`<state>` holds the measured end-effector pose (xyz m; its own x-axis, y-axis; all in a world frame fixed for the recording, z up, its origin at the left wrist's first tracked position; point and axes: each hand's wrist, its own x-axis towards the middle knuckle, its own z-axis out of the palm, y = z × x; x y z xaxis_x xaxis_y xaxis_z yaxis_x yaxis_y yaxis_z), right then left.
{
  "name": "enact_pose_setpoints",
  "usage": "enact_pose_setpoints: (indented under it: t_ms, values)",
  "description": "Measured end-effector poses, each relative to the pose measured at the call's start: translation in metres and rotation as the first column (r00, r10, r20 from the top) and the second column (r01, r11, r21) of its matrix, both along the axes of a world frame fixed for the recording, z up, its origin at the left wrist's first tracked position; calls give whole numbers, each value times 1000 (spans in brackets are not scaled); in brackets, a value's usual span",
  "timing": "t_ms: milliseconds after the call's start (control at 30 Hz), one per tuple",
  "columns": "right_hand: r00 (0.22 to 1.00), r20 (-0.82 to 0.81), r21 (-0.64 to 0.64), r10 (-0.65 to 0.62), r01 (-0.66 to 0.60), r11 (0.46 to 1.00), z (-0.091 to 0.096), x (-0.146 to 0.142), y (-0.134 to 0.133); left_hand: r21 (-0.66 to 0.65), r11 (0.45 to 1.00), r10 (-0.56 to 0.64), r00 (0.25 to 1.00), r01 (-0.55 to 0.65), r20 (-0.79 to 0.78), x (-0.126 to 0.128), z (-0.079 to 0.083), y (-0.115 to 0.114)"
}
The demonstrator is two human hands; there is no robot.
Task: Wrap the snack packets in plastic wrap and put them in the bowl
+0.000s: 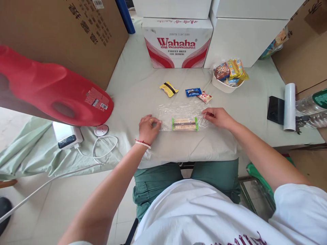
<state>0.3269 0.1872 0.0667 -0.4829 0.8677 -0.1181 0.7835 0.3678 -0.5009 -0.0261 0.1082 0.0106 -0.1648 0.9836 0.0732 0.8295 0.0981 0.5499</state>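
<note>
The tabletop point(143, 85) is covered with a pale green cloth. On it lies a clear plastic sheet point(178, 110) with a green-ended snack bar point(185, 124) on top. Behind are three small snack packets: yellow point(169, 88), blue point(193, 92), red-white point(204, 97). A white bowl point(224, 86) of snacks, a white roll point(289, 106) and cartons stand further back.

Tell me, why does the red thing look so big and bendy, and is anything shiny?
In the head view, the red container sits near the lens at the frame's edge, so the wide lens stretches and curves it; the clear plastic sheet under the snack bar glints with soft glare between the left hand and right hand; lighting is even, shadows faint.
</note>
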Motion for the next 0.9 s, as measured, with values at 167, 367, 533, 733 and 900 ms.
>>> enact_pose_setpoints:
  t_ms: [167,367,533,733,900]
  values:
    - [968,229,241,-105,48,969,14,-31,41,177,934,328,941,-310,-83,-2,12,-3]
    - [941,298,170,158,-216,962,5,-95,68,248,966,-21,980,70,-196,43,38,-58]
    - [943,323,47,81,-102,994,-6,-120,77,-44,921,-385,888,386,-252,90,38,-48]
    - [970,180,205,166,-202,958,20,-95,46,-92,944,-331,900,318,-283,95,21,-39]
    - [887,304,224,349,-422,878,23,-75,-18,-62,950,-311,915,306,-258,97,19,-42]
